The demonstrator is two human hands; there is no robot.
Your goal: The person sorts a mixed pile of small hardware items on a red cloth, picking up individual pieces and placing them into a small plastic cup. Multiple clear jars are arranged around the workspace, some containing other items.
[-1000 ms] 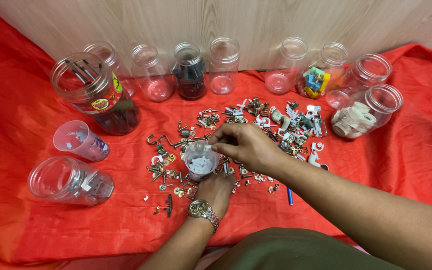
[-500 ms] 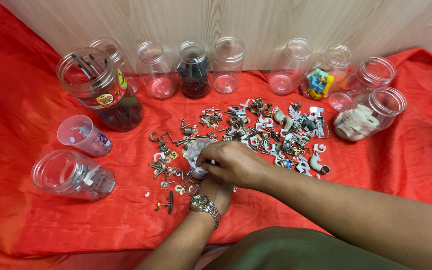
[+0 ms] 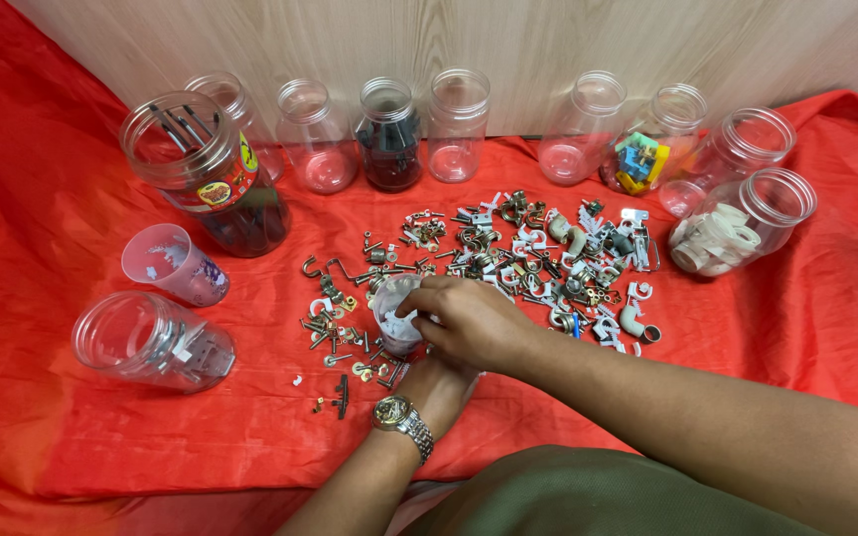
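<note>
the right hand (image 3: 471,320) lies curled over the mouth of a small clear cup (image 3: 395,316), fingers pinched (contents hidden), the left hand (image 3: 436,385) gripping the cup from beneath, near the scattered hardware (image 3: 528,253) at the middle of the red cloth (image 3: 42,208).

A makeshift home sorting bench: a crumpled red cloth (image 3: 42,199) spread against a pale wood-grain wall (image 3: 508,40), a row of reused clear plastic jars (image 3: 459,124) behind a heap of mixed screws, hooks and cable clips (image 3: 508,258).
</note>
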